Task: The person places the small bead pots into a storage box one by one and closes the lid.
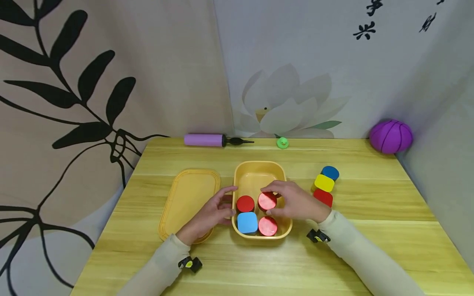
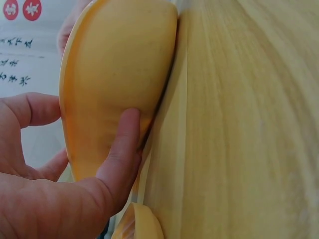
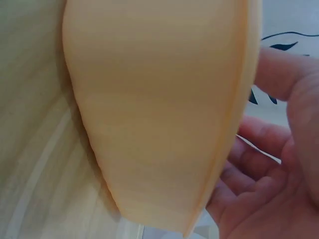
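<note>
A yellow plastic box (image 1: 259, 167) stands on the wooden table. My left hand (image 1: 212, 211) rests against its left side, fingertips at the rim and thumb pressed to the outer wall (image 2: 114, 64). Reaching over the right rim, my right hand (image 1: 294, 201) pinches a round red block (image 1: 267, 200) between thumb and fingers, inside the box. In the right wrist view the box wall (image 3: 159, 109) hides that block. Also in the box are a second round red block (image 1: 245, 203), a square blue block (image 1: 247, 223) and a third round red block (image 1: 268, 226).
Left of the box lies a yellow lid (image 1: 189, 197), partly under my left forearm. To the right, a round blue block (image 1: 330, 172), a yellow block (image 1: 324, 182) and a red block (image 1: 323, 197) form a row. A purple pump (image 1: 205, 139), small green toy (image 1: 282, 142) and purple ball (image 1: 391, 136) line the back.
</note>
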